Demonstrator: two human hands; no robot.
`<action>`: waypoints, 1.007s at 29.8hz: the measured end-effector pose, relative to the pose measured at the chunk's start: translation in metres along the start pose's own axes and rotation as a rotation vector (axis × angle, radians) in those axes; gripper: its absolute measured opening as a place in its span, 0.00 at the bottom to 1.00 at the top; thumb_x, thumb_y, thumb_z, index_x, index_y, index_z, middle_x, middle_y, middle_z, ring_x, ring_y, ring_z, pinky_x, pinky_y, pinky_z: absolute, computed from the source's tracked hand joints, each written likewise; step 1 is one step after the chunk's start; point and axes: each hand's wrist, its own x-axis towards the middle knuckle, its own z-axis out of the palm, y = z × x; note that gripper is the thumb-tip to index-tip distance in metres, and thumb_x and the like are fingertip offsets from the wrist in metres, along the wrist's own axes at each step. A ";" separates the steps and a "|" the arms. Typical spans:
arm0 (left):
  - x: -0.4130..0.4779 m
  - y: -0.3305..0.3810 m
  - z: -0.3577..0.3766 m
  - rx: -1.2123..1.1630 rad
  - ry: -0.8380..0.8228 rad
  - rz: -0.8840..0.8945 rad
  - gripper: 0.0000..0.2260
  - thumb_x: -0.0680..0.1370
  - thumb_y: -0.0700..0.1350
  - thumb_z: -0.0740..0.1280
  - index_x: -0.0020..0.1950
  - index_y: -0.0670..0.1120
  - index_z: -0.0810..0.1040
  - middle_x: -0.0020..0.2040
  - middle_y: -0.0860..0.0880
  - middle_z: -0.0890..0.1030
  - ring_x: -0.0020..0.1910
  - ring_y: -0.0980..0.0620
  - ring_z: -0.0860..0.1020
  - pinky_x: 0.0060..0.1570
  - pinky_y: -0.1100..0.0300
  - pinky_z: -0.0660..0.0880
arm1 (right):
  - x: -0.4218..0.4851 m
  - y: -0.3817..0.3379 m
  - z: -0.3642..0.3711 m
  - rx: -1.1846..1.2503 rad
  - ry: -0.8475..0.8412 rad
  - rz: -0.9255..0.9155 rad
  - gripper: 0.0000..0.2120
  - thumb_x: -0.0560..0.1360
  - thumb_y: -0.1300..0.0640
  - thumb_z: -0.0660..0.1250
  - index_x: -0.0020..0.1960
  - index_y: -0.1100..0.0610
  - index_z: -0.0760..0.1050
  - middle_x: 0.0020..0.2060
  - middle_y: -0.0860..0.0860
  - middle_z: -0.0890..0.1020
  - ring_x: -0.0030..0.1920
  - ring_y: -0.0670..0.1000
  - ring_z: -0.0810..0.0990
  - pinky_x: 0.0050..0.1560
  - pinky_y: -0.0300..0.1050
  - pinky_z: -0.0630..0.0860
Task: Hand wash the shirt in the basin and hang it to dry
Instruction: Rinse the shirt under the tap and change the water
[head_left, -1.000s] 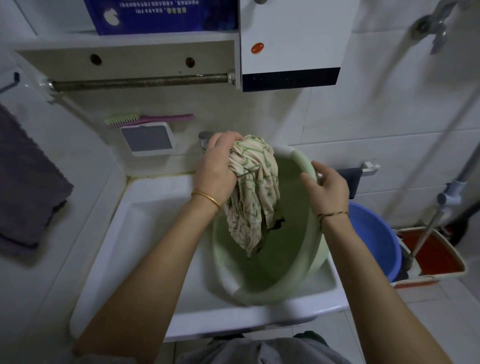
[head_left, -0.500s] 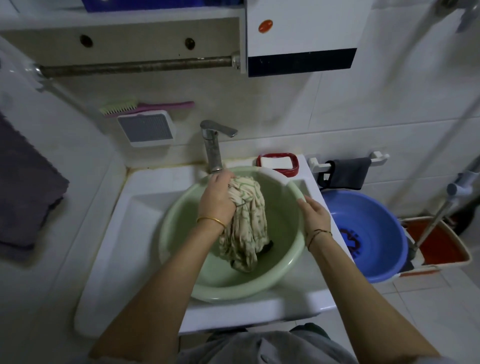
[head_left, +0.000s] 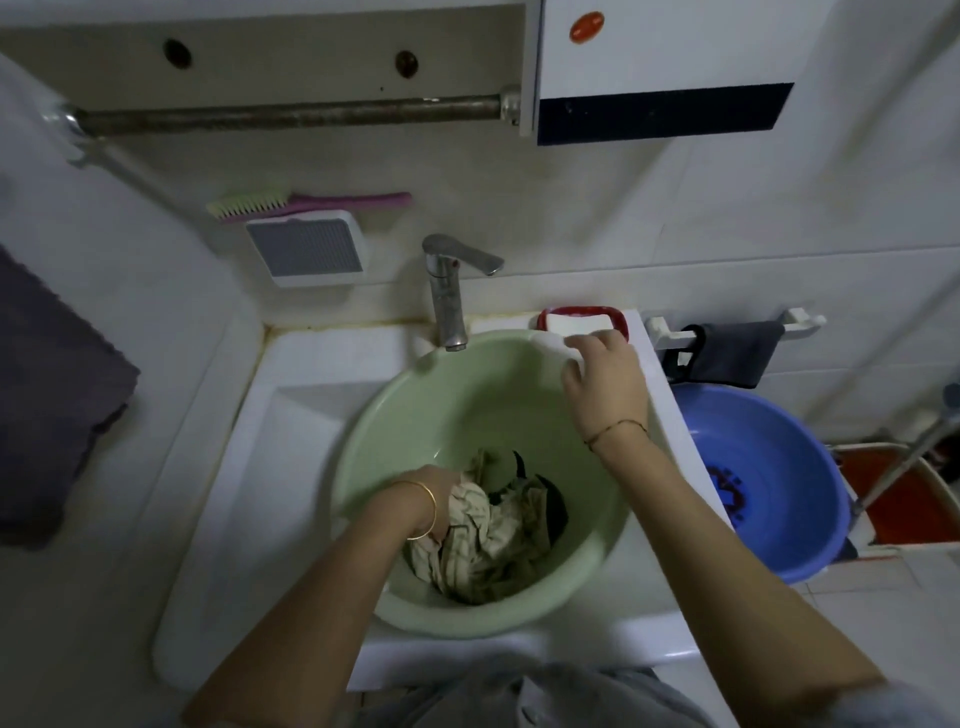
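**Shirt lies in the green basin**

Left of the green basin (head_left: 363, 431), the white sink (head_left: 311, 374) shows a bare strip. The basin's near rim reaches the sink's front edge. The left hand (head_left: 441, 496) grips the crumpled striped shirt (head_left: 498, 540) at the basin's bottom. The right hand (head_left: 605, 384) rests on the far rim, just beside the red soap dish (head_left: 582, 313); whether it grips, I cannot tell. Two basins, counting the blue basin (head_left: 769, 467); one faucet (head_left: 448, 291).

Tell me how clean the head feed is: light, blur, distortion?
Head view: dim, flat light, no glare; wide-angle bending bows the towel rail and wall tiles; the right grip holding the green basin by its rim is slightly smeared; the shirt reads clearly, but its folds hide the left grip fingers.
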 end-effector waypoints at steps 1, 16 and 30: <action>0.000 -0.001 -0.005 0.034 -0.031 0.009 0.29 0.70 0.43 0.73 0.69 0.45 0.67 0.66 0.42 0.72 0.63 0.43 0.73 0.60 0.54 0.72 | 0.008 -0.012 0.004 -0.018 -0.044 -0.050 0.17 0.77 0.59 0.60 0.65 0.57 0.73 0.59 0.56 0.75 0.58 0.57 0.72 0.59 0.50 0.70; 0.022 -0.024 -0.032 -0.028 -0.158 0.075 0.34 0.67 0.49 0.76 0.70 0.45 0.67 0.66 0.44 0.72 0.62 0.45 0.74 0.58 0.55 0.74 | 0.091 -0.077 0.016 1.573 -0.252 0.573 0.20 0.77 0.69 0.59 0.68 0.63 0.65 0.49 0.57 0.78 0.57 0.57 0.78 0.61 0.55 0.75; 0.023 -0.020 -0.023 -0.029 -0.161 0.046 0.26 0.71 0.48 0.73 0.66 0.41 0.71 0.63 0.42 0.74 0.60 0.44 0.75 0.54 0.56 0.74 | 0.096 -0.090 0.007 1.624 -0.324 0.554 0.25 0.77 0.70 0.55 0.73 0.58 0.61 0.61 0.65 0.75 0.64 0.59 0.74 0.61 0.58 0.74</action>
